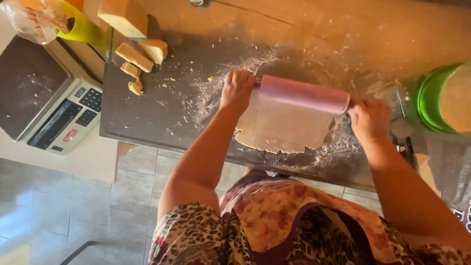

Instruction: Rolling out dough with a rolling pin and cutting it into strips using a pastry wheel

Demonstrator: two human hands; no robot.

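Near the worktop's front edge, I clamp my left hand and right hand around a purple rolling pin's handles, pressing a flattened dough sheet.

At your far left: kitchen scale, grey, dark narrow screen | top-left corner: clear crumpled plastic bag | right edge: dark printed package

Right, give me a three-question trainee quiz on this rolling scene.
1. True or false: both hands grip the purple rolling pin.
2. What lies under the pin? A) flat sheet of dough B) a towel C) a tray
3. What machine sits at the far left?

Key:
1. True: left hand and right hand hold its ends.
2. A
3. A kitchen scale.
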